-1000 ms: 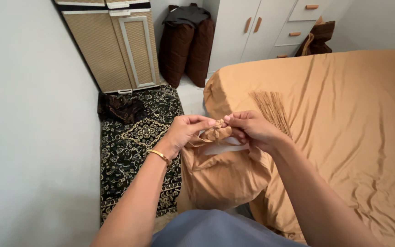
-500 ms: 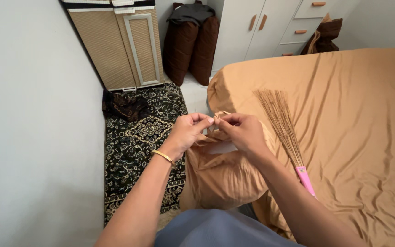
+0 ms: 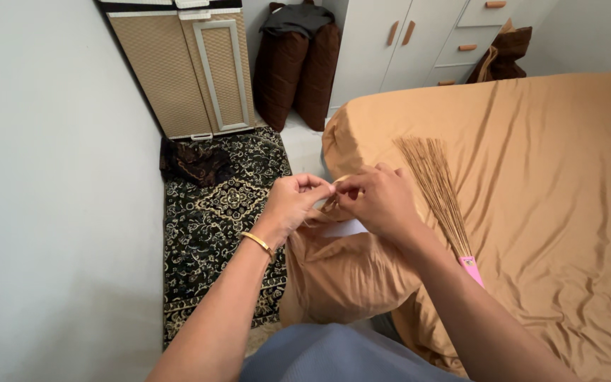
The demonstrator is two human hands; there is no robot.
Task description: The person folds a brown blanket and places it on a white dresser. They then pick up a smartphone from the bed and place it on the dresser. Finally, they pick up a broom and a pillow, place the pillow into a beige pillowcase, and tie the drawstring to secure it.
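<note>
Bedroom floor is seen at 10 o'clock, where one dark patterned rug (image 3: 220,233) fills the narrow strip between the grey wall (image 3: 51,198) and the bed (image 3: 553,184); little free room is left there. At 12 o'clock one woven beige cabinet (image 3: 192,71) is placed, and beside it two dark brown cushions (image 3: 298,71) are leaned against one white wardrobe (image 3: 419,35). One dark cloth (image 3: 192,159) is dropped on the rug's far edge. The bed is covered by one tan sheet with soft wrinkles, and its corner is found just at 12 o'clock from the hands. One stick broom (image 3: 436,187) with a pink handle is laid on the sheet at 2 o'clock. One tan pillowcase (image 3: 348,272) with a pillow inside is held at the centre, hanging over the bed's edge. Its open end is pinched by the left hand (image 3: 293,205) and the right hand (image 3: 380,201), both clenched on the fabric, fingertips almost touching. One gold bangle (image 3: 257,243) is worn on the left wrist.
</note>
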